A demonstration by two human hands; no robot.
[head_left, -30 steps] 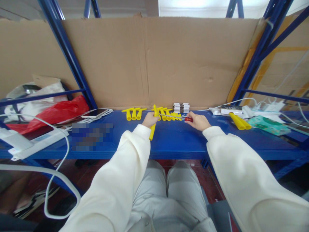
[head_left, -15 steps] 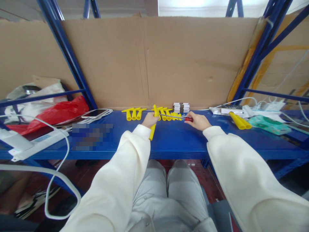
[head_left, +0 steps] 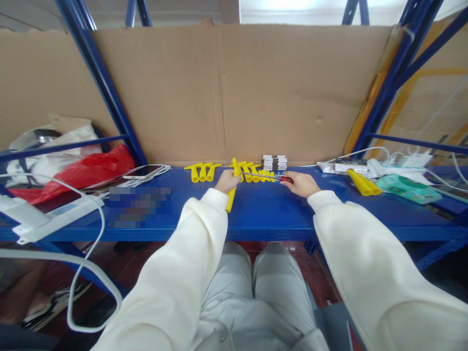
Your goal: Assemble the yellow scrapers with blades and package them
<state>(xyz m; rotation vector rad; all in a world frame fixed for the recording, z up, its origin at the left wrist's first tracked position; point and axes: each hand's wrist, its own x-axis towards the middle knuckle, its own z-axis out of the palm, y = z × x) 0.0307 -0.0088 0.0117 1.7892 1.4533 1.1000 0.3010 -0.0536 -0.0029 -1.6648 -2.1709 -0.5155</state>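
Observation:
My left hand (head_left: 227, 181) is closed round a yellow plastic part (head_left: 231, 199), its tube end pointing down toward the shelf's front. My right hand (head_left: 300, 184) grips the red handle of a screwdriver (head_left: 286, 179). Its thin metal shaft runs left to the head of the held part; the tip's exact contact is too small to tell. Behind my hands, more yellow parts (head_left: 249, 176) stand in a row, with smaller yellow pieces (head_left: 266, 176) beside them. Three similar yellow parts (head_left: 203, 174) lie to the left. A stack of white and black pieces (head_left: 275, 162) sits at the back.
The blue shelf (head_left: 270, 217) has a cardboard wall (head_left: 285, 92) behind it. Two yellow tubes (head_left: 361, 184), a green packet (head_left: 408, 189) and white cables lie right. On the left are a red bag (head_left: 98, 168) and a white power strip (head_left: 58, 218).
The fingers of my right hand have shifted slightly on the screwdriver's handle, which looks turned a little. My left hand and the yellow part stay in place.

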